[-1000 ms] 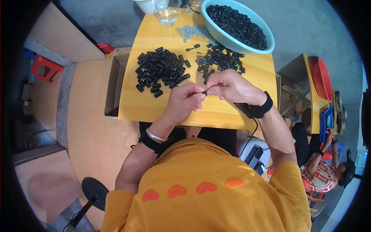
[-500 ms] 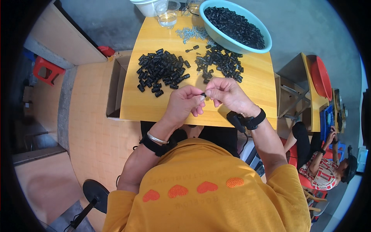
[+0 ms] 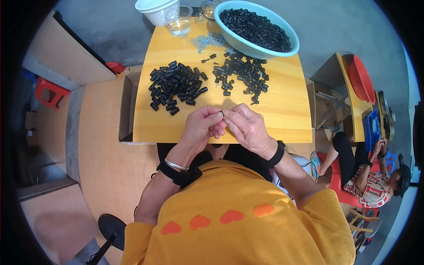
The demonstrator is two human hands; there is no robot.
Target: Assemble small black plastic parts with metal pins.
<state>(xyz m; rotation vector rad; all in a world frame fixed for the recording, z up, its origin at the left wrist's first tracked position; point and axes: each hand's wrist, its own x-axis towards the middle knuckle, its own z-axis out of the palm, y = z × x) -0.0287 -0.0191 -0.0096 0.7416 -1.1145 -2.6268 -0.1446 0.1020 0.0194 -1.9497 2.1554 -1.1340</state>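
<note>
Close together over the table's near edge, my left hand (image 3: 199, 127) and my right hand (image 3: 248, 129) meet fingertip to fingertip. Both pinch a small black plastic part (image 3: 222, 113), mostly covered by the fingers, so its exact kind does not show. Beyond my left hand lies a heap of short black cylindrical fittings (image 3: 174, 84). A second pile of smaller black pieces (image 3: 242, 73) spreads out beyond my right hand, with a few loose ones at its edge. Farther back is a scatter of small silvery screws (image 3: 208, 41).
A light-blue basin (image 3: 256, 54) full of black pieces stands at the back of the wooden table (image 3: 282, 115). Left of it are a clear plastic cup (image 3: 180, 27) and a white tub (image 3: 157, 13). At right, a person (image 3: 366, 185) sits beside another table with a red basin (image 3: 361, 79).
My right hand has turned, its back now more upward, and the black part is more covered by the fingers. The whole view has shifted slightly.
</note>
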